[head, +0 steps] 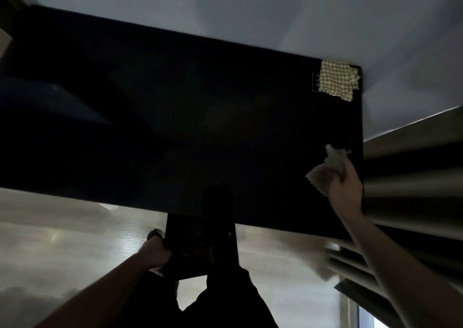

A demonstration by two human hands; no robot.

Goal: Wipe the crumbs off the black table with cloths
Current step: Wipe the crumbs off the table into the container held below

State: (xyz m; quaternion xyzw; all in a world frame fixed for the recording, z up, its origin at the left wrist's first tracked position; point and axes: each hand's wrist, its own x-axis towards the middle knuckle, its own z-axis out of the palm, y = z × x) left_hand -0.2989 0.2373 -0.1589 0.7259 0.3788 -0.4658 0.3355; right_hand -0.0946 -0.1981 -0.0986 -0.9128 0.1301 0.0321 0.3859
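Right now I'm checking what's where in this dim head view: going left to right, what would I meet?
Left hand gripping a dark object below the table edge → grey cloth → right hand holding that cloth on the black table.

A single wide-angle head view looks steeply down and forward from above the near edge of the black tabletop [175,127]. The tabletop fills the middle and runs tilted across the picture. Floor [62,240] lies below, wall [225,7] beyond, forearms entering from the bottom.
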